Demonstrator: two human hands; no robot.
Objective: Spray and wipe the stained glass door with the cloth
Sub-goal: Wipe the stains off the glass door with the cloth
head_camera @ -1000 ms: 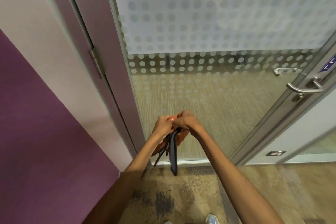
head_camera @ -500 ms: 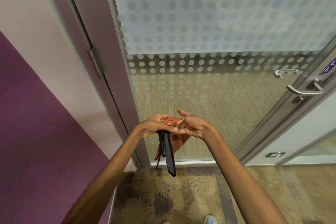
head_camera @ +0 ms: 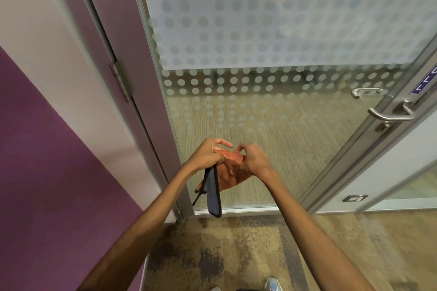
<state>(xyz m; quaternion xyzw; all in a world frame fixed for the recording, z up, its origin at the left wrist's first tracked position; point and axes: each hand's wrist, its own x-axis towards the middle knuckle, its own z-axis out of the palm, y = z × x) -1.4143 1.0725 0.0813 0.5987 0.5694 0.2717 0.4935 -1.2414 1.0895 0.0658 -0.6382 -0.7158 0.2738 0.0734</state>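
Observation:
The glass door (head_camera: pixel 272 38) stands in front of me, frosted above with a dotted band fading to clear glass below. Low before it, both hands meet on an orange cloth (head_camera: pixel 233 172). My left hand (head_camera: pixel 208 156) grips the cloth's top edge together with a dark blue strap (head_camera: pixel 214 192) and thin black cords that hang down from it. My right hand (head_camera: pixel 254 159) pinches the cloth's upper edge from the right. Part of the cloth is hidden behind both hands. No spray bottle is visible.
A steel lever handle (head_camera: pixel 391 114) sits on the door's right frame, with a blue sign (head_camera: pixel 425 82) above it. A hinge (head_camera: pixel 121 80) is on the grey frame at left, beside a white and purple wall (head_camera: pixel 47 149). Patterned carpet (head_camera: pixel 224 255) and my shoes lie below.
My right hand went from flat and open against the cloth to pinching its top edge. The left hand has kept hold of the cloth and strap, shifting slightly.

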